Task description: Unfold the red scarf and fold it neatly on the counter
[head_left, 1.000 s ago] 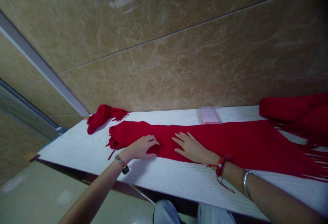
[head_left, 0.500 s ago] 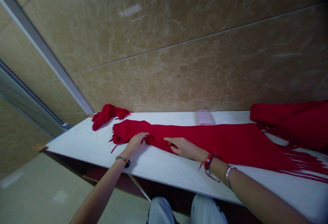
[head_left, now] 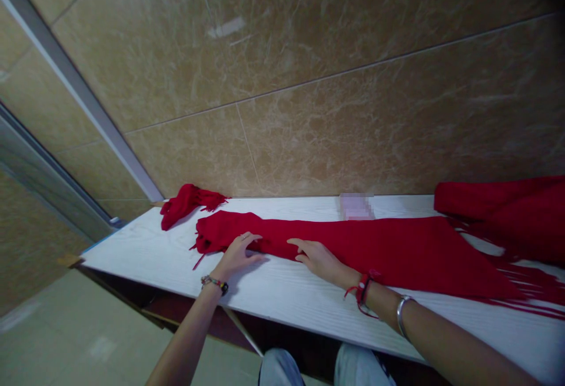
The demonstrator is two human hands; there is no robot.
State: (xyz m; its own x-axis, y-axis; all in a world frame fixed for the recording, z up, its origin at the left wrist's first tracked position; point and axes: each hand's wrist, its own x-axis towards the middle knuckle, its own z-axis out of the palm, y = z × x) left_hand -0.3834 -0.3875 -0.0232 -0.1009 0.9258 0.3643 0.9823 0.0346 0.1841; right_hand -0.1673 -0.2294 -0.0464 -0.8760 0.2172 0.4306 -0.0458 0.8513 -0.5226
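Observation:
A long red scarf [head_left: 353,242] lies stretched along the white table, bunched or folded over at its left end, with fringe fanning out at its right end. My left hand [head_left: 238,256] rests at the near edge of the bunched part, thumb spread away from the fingers. On the scarf's near edge, a little to the right, lies my right hand [head_left: 320,261], its fingers extended over the cloth and grasping nothing. Both hands touch or hover just above the fabric; the exact contact is hard to see.
A small rolled red fringed cloth [head_left: 188,203] lies at the table's back left. More folded red fabric [head_left: 507,212] is at the right. A blurred pinkish item [head_left: 355,206] sits by the tiled wall [head_left: 309,133]. The white table's [head_left: 150,256] front edge is near my knees.
My left thumb has spread away from the fingers. My right hand has shifted slightly right in the picture, along with a small camera movement. The scarf lies as before.

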